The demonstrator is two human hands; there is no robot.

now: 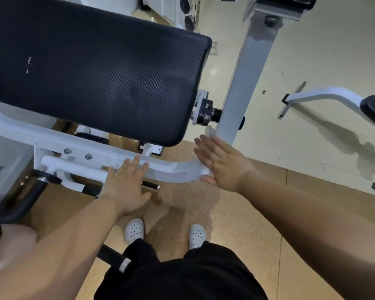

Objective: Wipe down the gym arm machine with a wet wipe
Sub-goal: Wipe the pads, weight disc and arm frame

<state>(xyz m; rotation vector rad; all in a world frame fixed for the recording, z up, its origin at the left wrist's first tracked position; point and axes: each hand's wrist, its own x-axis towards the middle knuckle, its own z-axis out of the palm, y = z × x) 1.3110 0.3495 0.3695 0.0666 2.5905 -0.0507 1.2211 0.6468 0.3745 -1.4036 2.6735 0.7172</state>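
Observation:
The arm machine fills the upper left: a big black textured pad (100, 79) over a white curved frame bar (171, 172). My left hand (126, 185) lies flat with straight fingers on the white bar, near its middle. At the bar's right end, my right hand (219, 163) is flat with spread fingers, and a white wet wipe (205, 173) seems to be pressed under its palm against the bar. Only a pale edge of the wipe shows.
A grey upright post (245, 83) stands just right of the pad, with a black pivot bolt (206, 110) between them. Black handles (20, 202) curve at lower left. Another white machine (325, 96) sits at far right. My white shoes (134, 230) stand on brown flooring.

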